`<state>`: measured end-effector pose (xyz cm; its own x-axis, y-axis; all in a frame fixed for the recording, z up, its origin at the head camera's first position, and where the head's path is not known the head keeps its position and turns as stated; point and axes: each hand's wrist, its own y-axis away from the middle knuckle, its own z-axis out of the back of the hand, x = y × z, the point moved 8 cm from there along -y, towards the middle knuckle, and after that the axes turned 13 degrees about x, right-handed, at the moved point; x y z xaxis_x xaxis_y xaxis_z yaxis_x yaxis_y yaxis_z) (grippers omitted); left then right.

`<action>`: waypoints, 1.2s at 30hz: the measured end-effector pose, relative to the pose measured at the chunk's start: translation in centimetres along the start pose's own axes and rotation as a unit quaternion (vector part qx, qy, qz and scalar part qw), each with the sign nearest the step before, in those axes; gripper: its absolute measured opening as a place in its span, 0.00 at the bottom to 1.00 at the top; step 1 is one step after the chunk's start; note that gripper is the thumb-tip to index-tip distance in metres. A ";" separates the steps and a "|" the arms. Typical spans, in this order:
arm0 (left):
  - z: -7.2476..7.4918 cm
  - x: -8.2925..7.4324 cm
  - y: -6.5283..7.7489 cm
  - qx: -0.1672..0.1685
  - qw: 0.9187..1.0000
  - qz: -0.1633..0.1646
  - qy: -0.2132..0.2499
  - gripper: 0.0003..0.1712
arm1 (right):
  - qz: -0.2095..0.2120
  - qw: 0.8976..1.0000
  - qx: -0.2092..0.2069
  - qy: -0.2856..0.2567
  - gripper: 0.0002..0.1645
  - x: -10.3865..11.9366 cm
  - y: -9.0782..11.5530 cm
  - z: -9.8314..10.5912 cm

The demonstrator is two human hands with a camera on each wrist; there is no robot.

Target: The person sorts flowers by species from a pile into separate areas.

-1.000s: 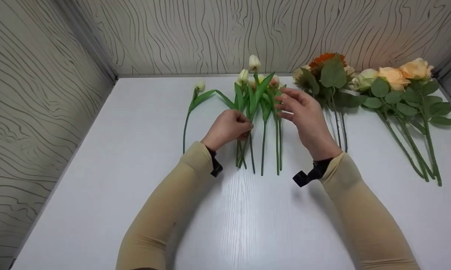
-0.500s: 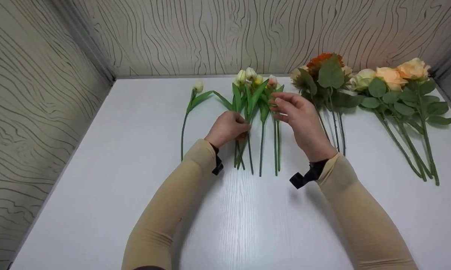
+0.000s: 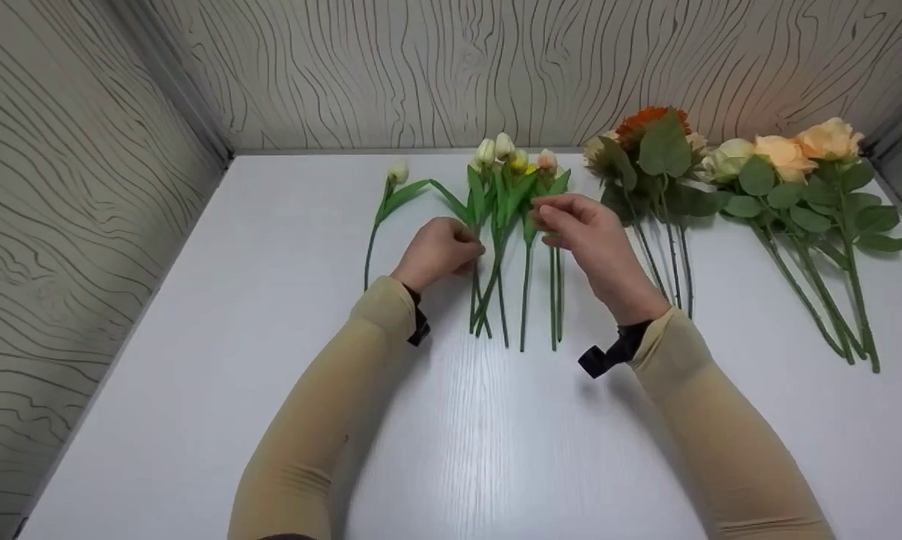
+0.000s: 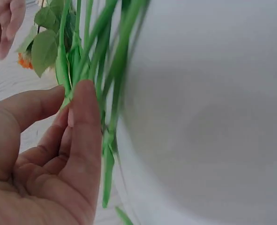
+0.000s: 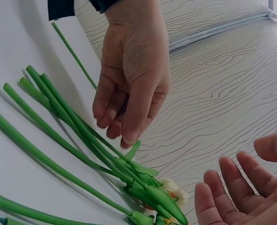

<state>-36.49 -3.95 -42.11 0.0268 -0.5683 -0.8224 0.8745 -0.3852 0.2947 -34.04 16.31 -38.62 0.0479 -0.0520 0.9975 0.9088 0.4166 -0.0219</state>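
Several tulips with green leaves lie bunched at the middle of the white table [image 3: 271, 360]; some stems cross. Their heads are white [image 3: 485, 152], yellow [image 3: 519, 160] and pink [image 3: 547, 161]. Just left of the bunch is my left hand [image 3: 436, 255], its fingers loosely curled beside the stems [image 4: 115, 79]. In the left wrist view, a gap shows between thumb and index finger, with no stem gripped there. My right hand [image 3: 597, 244] hovers at the bunch's right side, fingers relaxed and holding nothing; it partly covers leaves. A lone white tulip [image 3: 398, 174] lies farther left.
Right of the bunch lie leafy stems with an orange flower [image 3: 651, 120]. At the far right are peach roses [image 3: 784, 156] and a pale green one [image 3: 729, 160]. A wood-grain patterned wall [image 3: 421, 75] borders the table's back, another its left.
A white tulip in the bunch has slid down towards me, level with its neighbours. My left hand has let go of it and shifted left. My right hand has moved slightly left and lower.
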 end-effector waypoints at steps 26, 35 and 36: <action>9.6 10.0 7.5 -0.072 0.966 0.179 -0.172 0.10 | -0.038 0.935 0.174 0.305 0.18 -2.7 0.9 -9.1; 10.2 9.7 8.4 -0.069 0.967 0.185 -0.162 0.09 | -0.034 0.940 0.171 0.292 0.19 -2.5 0.6 -9.0; 10.3 9.6 8.5 -0.069 0.972 0.179 -0.139 0.10 | -0.032 0.942 0.169 0.288 0.19 -2.4 0.6 -8.9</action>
<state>-33.77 -20.16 -42.54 0.2262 -0.8293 -0.5110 0.8903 -0.0369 0.4538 -29.95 8.58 -41.61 0.3025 -0.5308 0.7917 0.7383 0.6558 0.1576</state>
